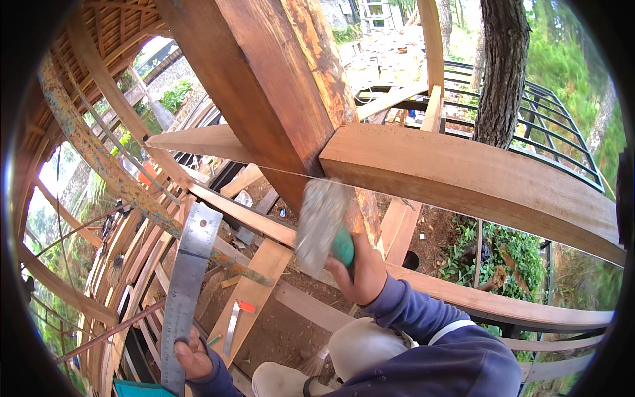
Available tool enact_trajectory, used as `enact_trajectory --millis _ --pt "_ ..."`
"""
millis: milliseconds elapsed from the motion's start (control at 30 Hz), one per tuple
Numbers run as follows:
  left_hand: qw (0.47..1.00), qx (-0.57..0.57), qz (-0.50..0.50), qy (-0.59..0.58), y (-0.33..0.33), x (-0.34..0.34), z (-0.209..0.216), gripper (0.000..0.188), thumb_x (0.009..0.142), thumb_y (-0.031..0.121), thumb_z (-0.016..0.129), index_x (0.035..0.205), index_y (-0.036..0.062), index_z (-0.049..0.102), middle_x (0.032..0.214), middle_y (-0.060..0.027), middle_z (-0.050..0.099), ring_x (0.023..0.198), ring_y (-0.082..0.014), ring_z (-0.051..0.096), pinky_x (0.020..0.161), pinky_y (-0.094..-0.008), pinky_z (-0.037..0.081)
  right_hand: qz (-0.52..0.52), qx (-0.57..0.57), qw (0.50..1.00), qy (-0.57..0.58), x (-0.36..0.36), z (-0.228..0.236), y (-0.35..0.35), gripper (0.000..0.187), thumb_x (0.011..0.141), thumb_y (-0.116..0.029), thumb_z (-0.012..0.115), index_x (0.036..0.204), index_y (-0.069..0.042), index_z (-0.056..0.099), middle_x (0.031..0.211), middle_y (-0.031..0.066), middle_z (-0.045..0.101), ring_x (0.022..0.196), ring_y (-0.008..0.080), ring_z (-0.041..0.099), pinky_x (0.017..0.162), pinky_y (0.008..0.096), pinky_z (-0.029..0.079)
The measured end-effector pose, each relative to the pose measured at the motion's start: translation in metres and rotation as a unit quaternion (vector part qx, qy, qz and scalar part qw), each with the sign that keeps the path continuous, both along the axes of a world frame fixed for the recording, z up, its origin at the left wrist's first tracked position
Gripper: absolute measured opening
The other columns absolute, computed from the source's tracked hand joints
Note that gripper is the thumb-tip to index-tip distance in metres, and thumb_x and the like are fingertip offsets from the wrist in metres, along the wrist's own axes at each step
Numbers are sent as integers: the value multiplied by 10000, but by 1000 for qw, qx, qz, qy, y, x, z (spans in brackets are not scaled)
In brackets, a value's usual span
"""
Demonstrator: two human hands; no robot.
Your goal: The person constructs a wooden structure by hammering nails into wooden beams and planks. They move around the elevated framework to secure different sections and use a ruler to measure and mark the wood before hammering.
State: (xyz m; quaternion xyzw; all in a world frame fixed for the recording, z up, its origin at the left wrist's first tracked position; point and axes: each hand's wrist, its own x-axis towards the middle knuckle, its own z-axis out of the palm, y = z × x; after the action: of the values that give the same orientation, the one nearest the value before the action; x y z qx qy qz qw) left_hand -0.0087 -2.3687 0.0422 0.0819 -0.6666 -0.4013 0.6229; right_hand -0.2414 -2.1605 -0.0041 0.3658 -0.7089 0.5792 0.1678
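My right hand [362, 268] is closed round the green handle of a tool with a broad, mottled grey blade [321, 221]. Motion blurs the blade, so its exact kind is unclear. It is in front of a thick reddish-brown wooden post [264, 86], close to where a horizontal beam [463, 165] meets it; whether it touches the wood cannot be told. At the lower left, my left hand [192, 357] grips a wide steel ruler [188, 284] near its lower end. The ruler stands nearly upright, with a hole near its top.
A thin taut string [284, 172] crosses in front of the post and beam. Below, a plank [258, 288] bears a small square with an orange end [231, 327]. A rusty, speckled pole [109, 169] slants across the left. A tree trunk [501, 73] rises at right.
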Motion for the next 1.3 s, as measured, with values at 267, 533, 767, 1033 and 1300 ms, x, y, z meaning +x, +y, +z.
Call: enact_trajectory --millis 267,533,767,1033,1300 --pt "999 -37 -33 -13 -18 11 -6 352 882 336 447 679 52 403 588 14 280 544 -96 281 553 -253 251 -11 16 999 -48 -21 1 10 411 778 -229 656 1032 17 447 694 207 563 596 380 589 515 400 479" --pt "1000 7 -17 5 -8 7 1 344 876 333 453 754 12 465 565 33 236 510 -73 231 498 -227 177 127 35 967 217 -5 -6 8 357 798 -199 625 1017 12 438 702 200 559 600 370 583 531 417 471" --pt "1000 8 -24 -14 -15 8 -2 434 801 399 557 846 -28 488 540 -3 351 460 -73 294 468 -224 253 39 -1 999 15 9 6 14 377 777 -200 638 1035 4 453 690 202 559 629 358 605 527 397 483" --pt "997 11 -56 -56 -5 8 12 459 799 428 549 826 -28 497 559 0 371 449 -66 287 456 -222 246 -49 28 998 -25 -23 -7 16 364 767 -238 656 958 14 477 685 211 566 601 330 595 505 394 470" --pt "999 -17 -35 -22 -5 1 -2 389 849 379 485 780 -4 471 575 4 318 523 -87 302 524 -232 257 47 34 987 149 -14 -14 18 333 788 -192 620 985 14 447 706 196 538 579 374 554 513 400 458"
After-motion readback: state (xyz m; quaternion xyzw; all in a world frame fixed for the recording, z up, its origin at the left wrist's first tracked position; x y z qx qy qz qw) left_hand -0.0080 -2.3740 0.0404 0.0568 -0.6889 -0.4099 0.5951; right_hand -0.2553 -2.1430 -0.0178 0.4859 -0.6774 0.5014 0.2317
